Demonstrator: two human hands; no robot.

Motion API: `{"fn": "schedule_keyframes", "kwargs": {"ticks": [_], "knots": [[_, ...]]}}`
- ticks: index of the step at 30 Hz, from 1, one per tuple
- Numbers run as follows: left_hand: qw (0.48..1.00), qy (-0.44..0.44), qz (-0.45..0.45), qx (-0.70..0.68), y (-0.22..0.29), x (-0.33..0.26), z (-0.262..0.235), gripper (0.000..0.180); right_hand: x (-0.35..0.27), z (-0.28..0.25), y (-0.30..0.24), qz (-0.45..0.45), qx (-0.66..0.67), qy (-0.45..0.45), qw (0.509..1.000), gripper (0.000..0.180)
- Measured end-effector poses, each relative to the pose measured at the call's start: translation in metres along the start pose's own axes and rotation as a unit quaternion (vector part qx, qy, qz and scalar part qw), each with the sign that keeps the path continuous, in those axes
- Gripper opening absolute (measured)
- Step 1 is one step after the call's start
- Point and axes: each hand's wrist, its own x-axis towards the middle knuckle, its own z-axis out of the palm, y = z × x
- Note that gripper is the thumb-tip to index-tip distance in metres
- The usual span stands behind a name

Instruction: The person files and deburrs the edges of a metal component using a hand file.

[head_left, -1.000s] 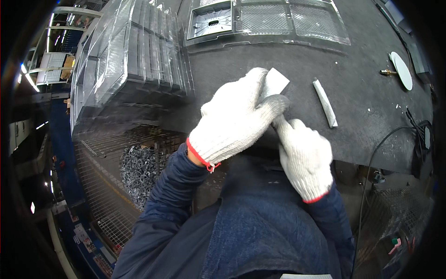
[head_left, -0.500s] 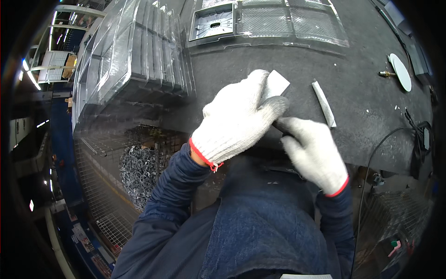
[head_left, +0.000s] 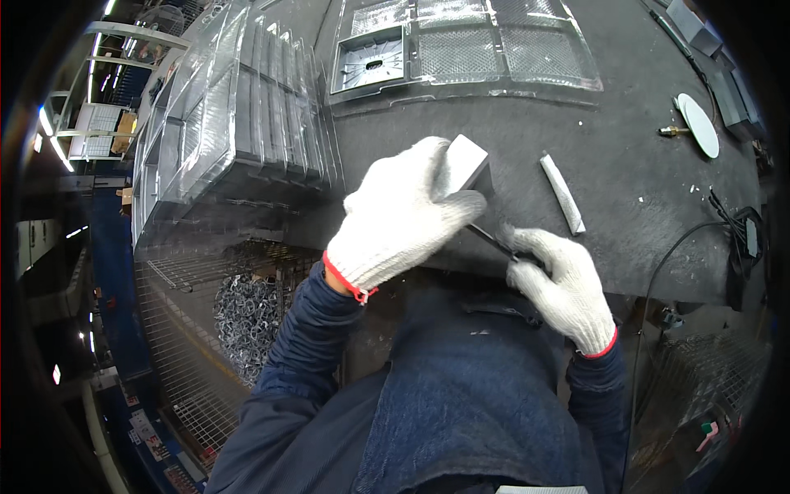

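My left hand [head_left: 403,216], in a white knit glove with a red cuff, is closed over a flat grey metal piece [head_left: 462,161] and holds it against the dark workbench [head_left: 625,165]. My right hand [head_left: 558,280], gloved the same way, grips a thin dark tool [head_left: 492,240] whose tip runs under my left hand at the piece's near edge. The two hands are close together at the bench's front edge. Most of the piece is hidden by my left glove.
A small grey bar [head_left: 562,193] lies right of the hands. Clear plastic trays [head_left: 469,41] sit at the back and a tall stack of them [head_left: 230,123] at left. A wire basket of metal parts [head_left: 247,317] is below left. A white disc [head_left: 699,125] and a black cable [head_left: 708,226] lie at right.
My right hand has slid down and to the right, away from my left hand, drawing the thin tool with it. My left hand has stayed on the piece.
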Motion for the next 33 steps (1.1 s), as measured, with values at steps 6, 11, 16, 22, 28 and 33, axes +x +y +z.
{"fn": "schedule_keyframes", "kwargs": {"ticks": [6, 11, 16, 22, 28, 33], "knots": [[0.933, 0.134, -0.027, -0.333, -0.032, -0.013, -0.005, 0.053, -0.023, 0.001, 0.011, 0.191, 0.257, 0.059, 0.946, 0.045], [0.773, 0.127, -0.042, -0.620, -0.050, -0.030, 0.030, 0.062, 0.009, 0.026, 0.006, 0.075, 0.442, 0.235, 0.862, 0.036], [0.834, 0.063, -0.044, -0.547, -0.060, -0.039, 0.057, 0.073, 0.040, 0.030, 0.012, -0.001, 0.434, 0.232, 0.871, 0.028], [0.855, 0.058, -0.058, -0.513, -0.080, -0.034, 0.042, 0.080, 0.055, 0.035, 0.006, 0.026, 0.289, 0.279, 0.916, 0.028], [0.949, 0.047, -0.081, -0.301, -0.077, -0.035, 0.035, 0.083, 0.066, 0.038, 0.005, -0.037, 0.195, 0.232, 0.952, 0.025], [0.937, 0.209, 0.043, -0.278, -0.083, -0.036, 0.047, 0.082, 0.068, 0.042, 0.023, -0.089, 0.082, 0.261, 0.958, 0.024]]}}
